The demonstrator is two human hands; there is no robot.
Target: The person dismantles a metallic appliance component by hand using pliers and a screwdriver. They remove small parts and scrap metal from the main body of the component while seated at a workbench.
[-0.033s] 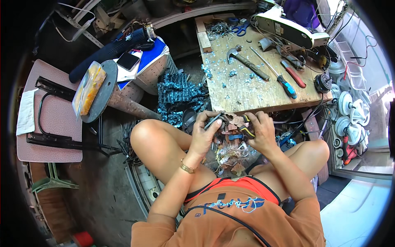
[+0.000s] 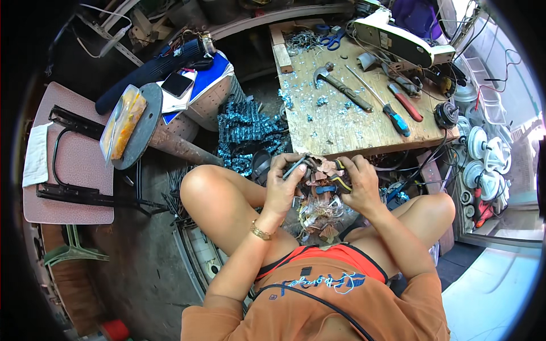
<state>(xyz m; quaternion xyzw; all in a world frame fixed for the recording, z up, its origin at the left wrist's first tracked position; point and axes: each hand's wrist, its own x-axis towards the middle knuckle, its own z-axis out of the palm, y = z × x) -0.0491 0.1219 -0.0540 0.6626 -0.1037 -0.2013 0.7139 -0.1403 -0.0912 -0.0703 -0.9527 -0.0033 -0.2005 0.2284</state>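
Both of my hands meet in front of the bench edge, above a pile of scraps. My left hand [image 2: 282,176] is closed round a dark grey metal piece [image 2: 297,165], whose full shape is hidden by the fingers. My right hand [image 2: 362,181] grips pliers with yellow-and-black handles [image 2: 342,183]; their jaws are hard to make out. Between the hands sits a ragged copper-brown piece [image 2: 327,167]; I cannot tell whether it is joined to the grey one. Just below it shows a small blue item [image 2: 325,189].
On the wooden bench [image 2: 307,128] lie a hammer [image 2: 344,88], a blue-handled screwdriver [image 2: 395,118], a red-handled tool [image 2: 406,103] and blue scissors [image 2: 334,38]. Mixed scraps [image 2: 321,216] lie between my legs. Shiny dark-blue shreds [image 2: 250,128] fill the floor left of the bench. A pink chair [image 2: 85,131] stands left.
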